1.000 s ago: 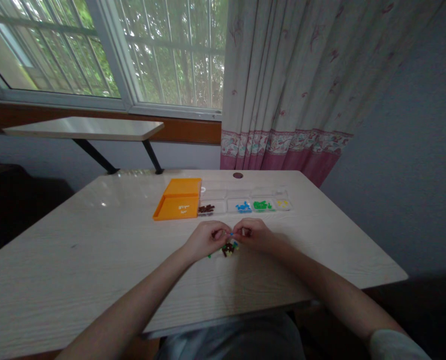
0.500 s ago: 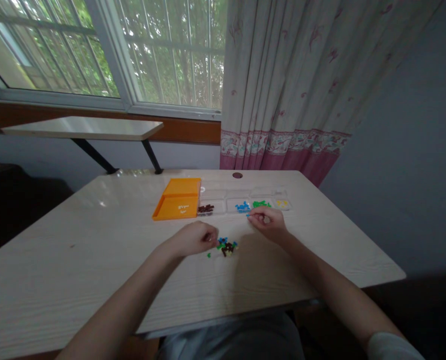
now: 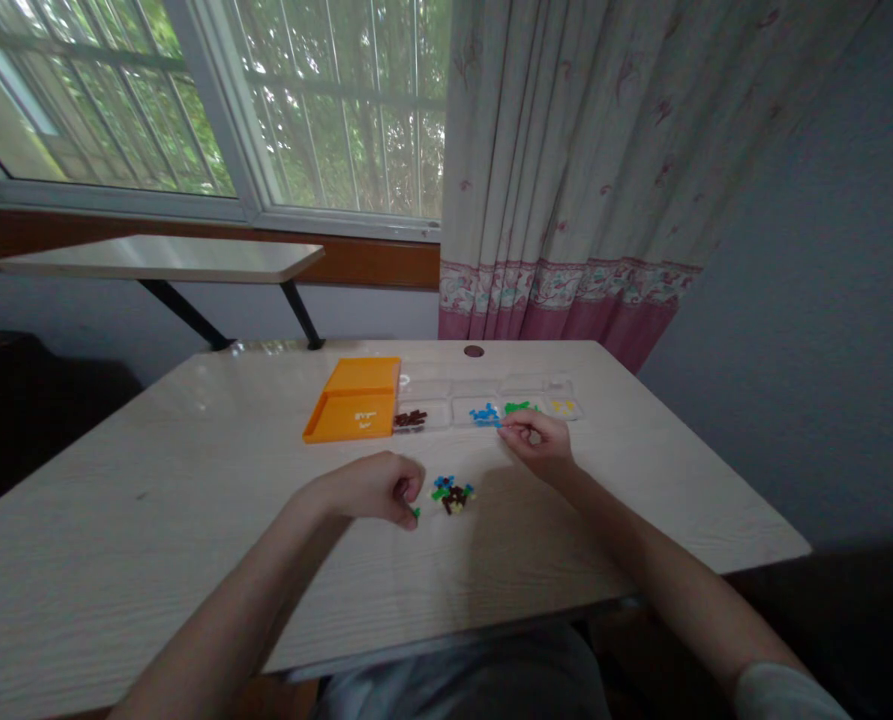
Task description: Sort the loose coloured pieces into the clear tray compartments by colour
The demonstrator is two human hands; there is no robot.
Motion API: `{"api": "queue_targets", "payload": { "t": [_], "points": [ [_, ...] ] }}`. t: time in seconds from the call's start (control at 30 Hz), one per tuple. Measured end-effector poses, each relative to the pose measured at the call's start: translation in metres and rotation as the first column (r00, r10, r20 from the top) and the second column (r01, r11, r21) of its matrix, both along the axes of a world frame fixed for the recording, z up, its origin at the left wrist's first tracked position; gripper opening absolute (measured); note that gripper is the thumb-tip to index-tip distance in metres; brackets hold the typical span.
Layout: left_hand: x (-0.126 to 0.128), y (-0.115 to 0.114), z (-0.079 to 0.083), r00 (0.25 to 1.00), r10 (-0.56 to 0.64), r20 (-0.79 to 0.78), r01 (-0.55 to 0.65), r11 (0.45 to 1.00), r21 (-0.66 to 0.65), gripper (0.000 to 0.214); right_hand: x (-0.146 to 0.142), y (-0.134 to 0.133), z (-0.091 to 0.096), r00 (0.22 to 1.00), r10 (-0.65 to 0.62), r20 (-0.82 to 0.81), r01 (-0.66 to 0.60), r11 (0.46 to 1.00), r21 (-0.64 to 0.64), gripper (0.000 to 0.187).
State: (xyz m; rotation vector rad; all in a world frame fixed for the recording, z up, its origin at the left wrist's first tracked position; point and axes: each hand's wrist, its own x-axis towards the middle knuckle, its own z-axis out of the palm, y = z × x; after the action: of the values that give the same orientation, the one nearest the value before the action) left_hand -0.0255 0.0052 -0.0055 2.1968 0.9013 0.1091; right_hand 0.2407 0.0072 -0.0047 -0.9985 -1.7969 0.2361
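Note:
A small pile of mixed blue, green, brown and yellow pieces [image 3: 452,494] lies on the pale wooden table [image 3: 191,520]. My left hand [image 3: 375,485] rests curled just left of the pile, fingertips at a small green piece [image 3: 416,512]. My right hand [image 3: 540,440] is pinched over the clear divided tray [image 3: 483,410], at the compartment with blue pieces [image 3: 483,412]; what it pinches is too small to name. Other compartments hold brown [image 3: 410,418], green [image 3: 519,407] and yellow pieces [image 3: 564,406].
An orange tray [image 3: 352,400] with a few white pieces lies left of the clear tray. A cable hole [image 3: 474,351] sits at the table's far edge. Behind are a window, a narrow side table [image 3: 161,258] and a pink-hemmed curtain [image 3: 566,180].
My hands, together over the pile a second ago, have parted. The right hand went forward to the blue compartment; the left moved slightly back and left to the green piece.

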Motion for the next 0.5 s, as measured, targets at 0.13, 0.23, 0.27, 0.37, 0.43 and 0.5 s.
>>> {"api": "queue_targets", "payload": {
  "t": [0.13,0.23,0.27,0.37,0.43,0.5],
  "points": [
    [0.003,-0.001,0.0,1.0,-0.009,0.007,0.009,1.0,-0.008,0.021,0.004,0.008,-0.006,0.997,-0.05,0.053,0.053,0.997,-0.059,0.024],
    [0.003,-0.001,0.0,1.0,-0.011,0.015,0.011,1.0,0.004,0.021,0.009,0.018,-0.01,0.983,-0.131,0.126,0.14,0.988,-0.062,0.023],
    [0.003,-0.001,0.0,1.0,-0.012,0.019,0.012,1.0,0.005,0.02,0.011,0.021,-0.011,0.974,-0.165,0.152,0.176,0.983,-0.058,0.023],
    [0.003,-0.001,-0.001,0.999,-0.012,0.034,0.012,1.0,0.0,0.018,0.016,0.032,-0.016,0.941,-0.248,0.231,0.27,0.961,-0.067,0.021],
    [0.004,-0.001,-0.001,0.999,-0.014,0.037,0.014,1.0,-0.001,0.017,0.017,0.038,-0.02,0.918,-0.277,0.284,0.316,0.944,-0.099,0.021],
    [0.004,-0.001,-0.001,0.999,-0.021,0.03,0.02,1.0,0.008,0.017,0.017,0.041,-0.023,0.905,-0.278,0.323,0.334,0.933,-0.134,0.022]
  ]
}}
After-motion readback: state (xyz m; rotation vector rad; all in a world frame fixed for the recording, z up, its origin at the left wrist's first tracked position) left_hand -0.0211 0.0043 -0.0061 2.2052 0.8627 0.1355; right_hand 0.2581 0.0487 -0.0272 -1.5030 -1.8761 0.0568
